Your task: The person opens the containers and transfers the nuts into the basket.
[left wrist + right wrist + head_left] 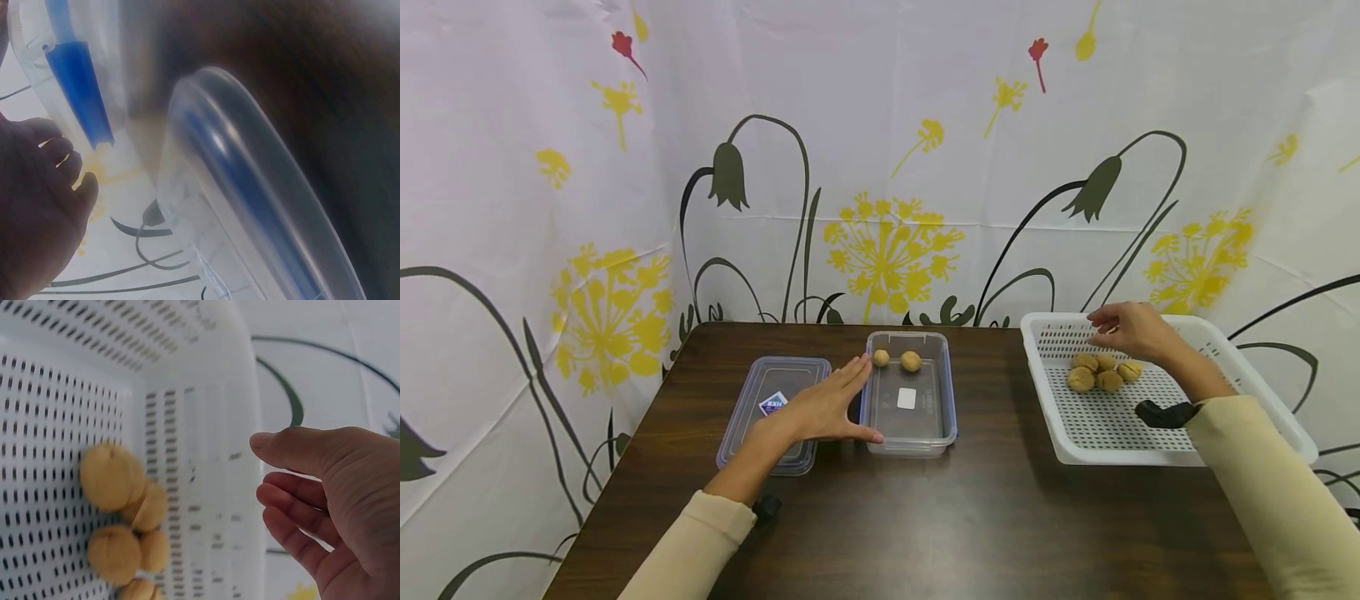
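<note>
My left hand (823,408) is spread at the left side of a clear plastic container (952,400), fingers straight and thumb near its front corner. Two round, light-brown, walnut-like balls (911,361) lie at the back of that container. My right hand (1131,329) hovers over the back of a white perforated basket (1037,392), thumb and loosely bent fingers apart. Nothing shows between them in the right wrist view. Below it, several similar balls (114,554) with seams sit grouped on the basket floor.
Left of the container lies a clear, blue-edged lid (745,417) with a label, partly behind my left hand and forearm. The dark wooden table (985,525) extends in front. A white flower-printed curtain (880,167) hangs behind the table.
</note>
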`<state>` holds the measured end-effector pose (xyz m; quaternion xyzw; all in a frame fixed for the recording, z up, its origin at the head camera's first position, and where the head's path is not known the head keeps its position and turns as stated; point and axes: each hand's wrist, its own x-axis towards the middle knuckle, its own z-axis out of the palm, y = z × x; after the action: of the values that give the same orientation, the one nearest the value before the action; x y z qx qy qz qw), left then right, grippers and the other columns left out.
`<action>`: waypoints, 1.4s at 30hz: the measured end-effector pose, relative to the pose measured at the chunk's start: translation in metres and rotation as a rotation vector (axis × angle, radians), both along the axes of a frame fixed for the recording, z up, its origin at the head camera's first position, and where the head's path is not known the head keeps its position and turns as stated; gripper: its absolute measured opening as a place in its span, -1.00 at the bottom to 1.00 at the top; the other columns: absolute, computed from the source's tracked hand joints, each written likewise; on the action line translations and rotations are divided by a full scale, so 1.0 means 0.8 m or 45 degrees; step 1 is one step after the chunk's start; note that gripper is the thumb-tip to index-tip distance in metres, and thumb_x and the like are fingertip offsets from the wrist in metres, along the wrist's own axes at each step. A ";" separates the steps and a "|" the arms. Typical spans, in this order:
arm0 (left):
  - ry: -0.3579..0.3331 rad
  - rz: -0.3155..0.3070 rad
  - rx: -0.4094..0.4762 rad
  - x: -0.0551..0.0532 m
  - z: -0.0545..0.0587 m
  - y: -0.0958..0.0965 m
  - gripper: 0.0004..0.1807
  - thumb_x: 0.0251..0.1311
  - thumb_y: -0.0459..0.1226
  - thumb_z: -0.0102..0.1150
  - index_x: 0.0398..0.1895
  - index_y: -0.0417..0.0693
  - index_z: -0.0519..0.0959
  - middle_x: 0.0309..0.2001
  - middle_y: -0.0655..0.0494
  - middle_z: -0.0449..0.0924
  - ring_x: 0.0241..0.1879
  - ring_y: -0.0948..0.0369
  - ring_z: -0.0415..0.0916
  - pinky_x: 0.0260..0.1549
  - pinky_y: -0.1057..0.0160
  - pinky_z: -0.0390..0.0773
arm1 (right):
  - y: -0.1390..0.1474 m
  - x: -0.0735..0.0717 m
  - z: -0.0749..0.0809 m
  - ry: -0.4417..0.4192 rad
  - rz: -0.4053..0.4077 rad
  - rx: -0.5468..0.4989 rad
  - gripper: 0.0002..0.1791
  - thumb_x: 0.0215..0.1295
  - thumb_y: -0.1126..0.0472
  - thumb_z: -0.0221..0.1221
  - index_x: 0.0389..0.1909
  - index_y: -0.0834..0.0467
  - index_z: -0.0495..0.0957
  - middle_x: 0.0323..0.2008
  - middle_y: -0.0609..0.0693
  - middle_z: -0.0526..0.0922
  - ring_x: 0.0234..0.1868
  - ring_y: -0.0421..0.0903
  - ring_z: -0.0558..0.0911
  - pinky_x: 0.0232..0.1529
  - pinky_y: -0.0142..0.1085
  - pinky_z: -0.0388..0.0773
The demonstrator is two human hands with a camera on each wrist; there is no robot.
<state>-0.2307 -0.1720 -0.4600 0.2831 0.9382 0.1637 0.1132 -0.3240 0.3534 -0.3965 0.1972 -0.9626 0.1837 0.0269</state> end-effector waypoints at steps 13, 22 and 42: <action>-0.001 0.003 -0.006 0.002 0.001 0.001 0.38 0.15 0.36 0.39 0.72 -0.23 -0.13 0.74 -0.11 -0.29 0.71 -0.05 -0.25 0.58 -0.22 0.06 | -0.076 0.012 0.019 0.031 0.182 -0.085 -0.56 0.22 0.28 0.51 0.05 0.44 0.70 -0.19 0.22 0.82 -0.20 0.05 0.78 -0.10 0.00 0.74; 0.012 -0.001 -0.008 0.002 0.000 0.001 0.38 0.15 0.36 0.39 0.72 -0.23 -0.12 0.74 -0.12 -0.27 0.71 -0.05 -0.24 0.57 -0.24 0.08 | -0.143 0.004 0.021 -0.015 0.375 -0.126 -0.60 0.19 0.32 0.51 0.03 0.39 0.73 -0.13 0.21 0.82 -0.16 0.10 0.82 -0.09 -0.03 0.78; -0.002 0.006 -0.016 0.001 0.002 0.002 0.38 0.15 0.37 0.38 0.73 -0.22 -0.13 0.74 -0.12 -0.29 0.71 -0.04 -0.24 0.58 -0.21 0.07 | -0.269 -0.008 -0.031 -0.171 0.544 -0.280 -0.50 0.21 0.30 0.50 0.13 0.46 0.66 -0.01 0.32 0.78 -0.07 0.10 0.84 -0.04 -0.19 0.77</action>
<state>-0.2297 -0.1701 -0.4584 0.2799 0.9399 0.1583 0.1152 -0.3302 0.1385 -0.4211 0.3796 -0.8729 0.3015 -0.0555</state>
